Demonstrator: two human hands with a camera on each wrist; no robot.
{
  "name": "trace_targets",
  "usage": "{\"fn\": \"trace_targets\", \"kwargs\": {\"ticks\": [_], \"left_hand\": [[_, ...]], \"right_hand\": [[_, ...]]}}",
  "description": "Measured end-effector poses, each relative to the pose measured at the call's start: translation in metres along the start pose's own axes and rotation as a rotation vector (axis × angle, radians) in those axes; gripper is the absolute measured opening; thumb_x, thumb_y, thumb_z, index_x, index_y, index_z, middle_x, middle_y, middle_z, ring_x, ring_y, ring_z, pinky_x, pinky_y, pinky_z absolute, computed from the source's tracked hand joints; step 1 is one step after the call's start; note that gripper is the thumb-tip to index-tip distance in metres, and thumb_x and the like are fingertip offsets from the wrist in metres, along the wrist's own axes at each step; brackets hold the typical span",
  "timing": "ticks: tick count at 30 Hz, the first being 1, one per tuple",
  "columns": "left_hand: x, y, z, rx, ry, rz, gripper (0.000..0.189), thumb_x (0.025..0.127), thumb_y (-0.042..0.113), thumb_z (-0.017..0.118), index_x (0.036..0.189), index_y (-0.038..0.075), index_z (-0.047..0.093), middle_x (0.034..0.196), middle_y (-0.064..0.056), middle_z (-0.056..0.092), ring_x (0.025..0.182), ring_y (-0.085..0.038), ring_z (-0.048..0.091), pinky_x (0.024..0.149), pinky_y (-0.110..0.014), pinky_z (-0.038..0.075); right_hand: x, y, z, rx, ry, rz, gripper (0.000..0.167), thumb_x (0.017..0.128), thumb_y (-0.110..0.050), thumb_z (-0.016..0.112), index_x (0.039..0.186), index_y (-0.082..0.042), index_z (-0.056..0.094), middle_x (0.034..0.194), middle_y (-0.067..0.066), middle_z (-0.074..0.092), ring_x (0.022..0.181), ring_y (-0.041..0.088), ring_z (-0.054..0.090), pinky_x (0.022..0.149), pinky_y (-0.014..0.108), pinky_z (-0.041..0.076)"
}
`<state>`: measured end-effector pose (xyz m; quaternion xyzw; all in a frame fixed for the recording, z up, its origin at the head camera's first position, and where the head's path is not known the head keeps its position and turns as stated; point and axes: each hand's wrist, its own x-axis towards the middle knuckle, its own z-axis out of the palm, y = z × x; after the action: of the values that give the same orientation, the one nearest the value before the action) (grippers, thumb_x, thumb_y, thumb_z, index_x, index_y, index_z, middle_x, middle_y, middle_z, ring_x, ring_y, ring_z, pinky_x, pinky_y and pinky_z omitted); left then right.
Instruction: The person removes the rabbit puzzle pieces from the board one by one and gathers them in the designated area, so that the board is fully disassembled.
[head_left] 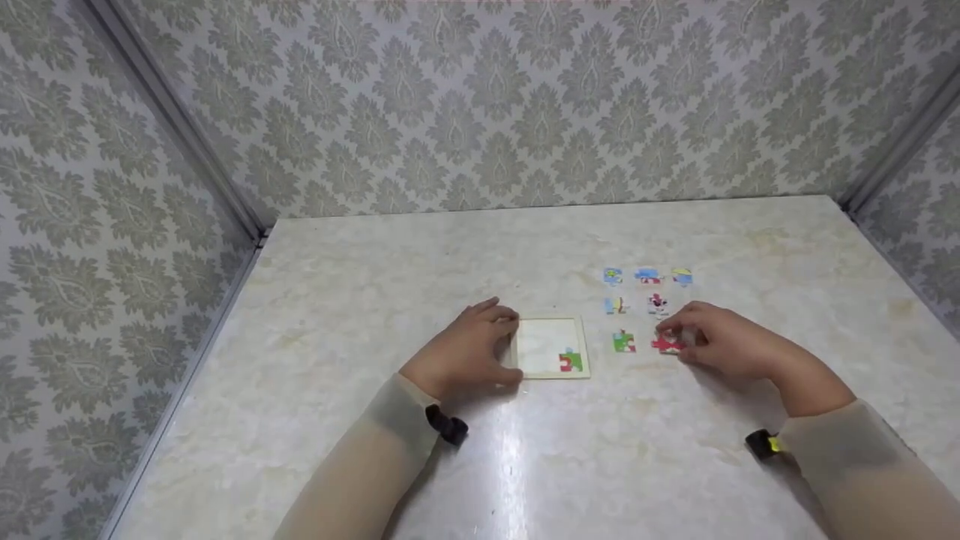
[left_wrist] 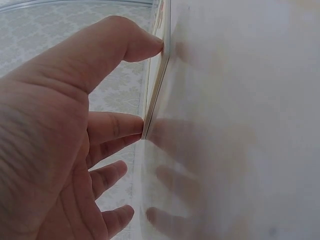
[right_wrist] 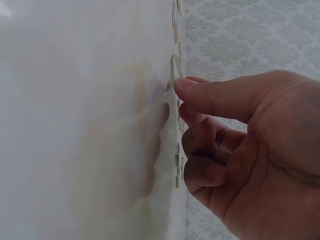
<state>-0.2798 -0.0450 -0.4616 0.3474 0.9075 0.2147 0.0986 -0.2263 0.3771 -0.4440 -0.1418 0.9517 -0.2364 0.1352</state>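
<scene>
My left hand (head_left: 469, 349) holds a square, pale puzzle tray (head_left: 586, 345) by its left side, thumb at the near corner and fingertips at the far one. The left wrist view shows thumb and index finger against the edge of the tray (left_wrist: 158, 93), the other fingers spread apart. One green and red jigsaw piece (head_left: 572, 362) lies in the tray's near right corner. To the right, my right hand (head_left: 731, 345) pinches a red jigsaw piece (head_left: 664, 343) between thumb and index finger. In the right wrist view that piece (right_wrist: 178, 67) stands tilted off the table.
Several loose jigsaw pieces lie in rows right of the tray: a green one (head_left: 624, 342) nearest, a white and red one (head_left: 657, 303), and blue ones (head_left: 613, 276) farther back. The marbled table (head_left: 375, 277) meets patterned walls (head_left: 510, 105) at the back and sides.
</scene>
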Motion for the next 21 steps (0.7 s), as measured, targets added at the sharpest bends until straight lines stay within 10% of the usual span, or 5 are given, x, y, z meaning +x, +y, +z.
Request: {"fn": "trace_targets", "kwargs": {"ticks": [10,21], "left_hand": [[0.000,0.002,-0.001,0.001,-0.011,-0.022,0.080,0.090,0.036,0.086,0.160,0.005,0.064,0.170,-0.008,0.057,0.176,-0.036,0.027,0.146,-0.049,0.022],[0.000,0.002,0.003,0.018,-0.033,-0.043,0.080,0.092,0.037,0.083,0.163,0.006,0.061,0.173,-0.008,0.054,0.176,-0.036,0.026,0.145,-0.047,0.027]], "right_hand": [[-0.001,-0.023,0.001,0.108,0.044,-0.036,0.042,0.106,-0.019,0.081,0.147,-0.014,0.073,0.147,0.015,0.066,0.093,0.018,0.057,0.079,0.028,0.050],[0.033,-0.093,0.029,0.172,-0.007,-0.171,0.042,0.108,-0.026,0.077,0.147,-0.012,0.073,0.148,0.013,0.069,0.103,0.020,0.065,0.090,0.037,0.056]]}}
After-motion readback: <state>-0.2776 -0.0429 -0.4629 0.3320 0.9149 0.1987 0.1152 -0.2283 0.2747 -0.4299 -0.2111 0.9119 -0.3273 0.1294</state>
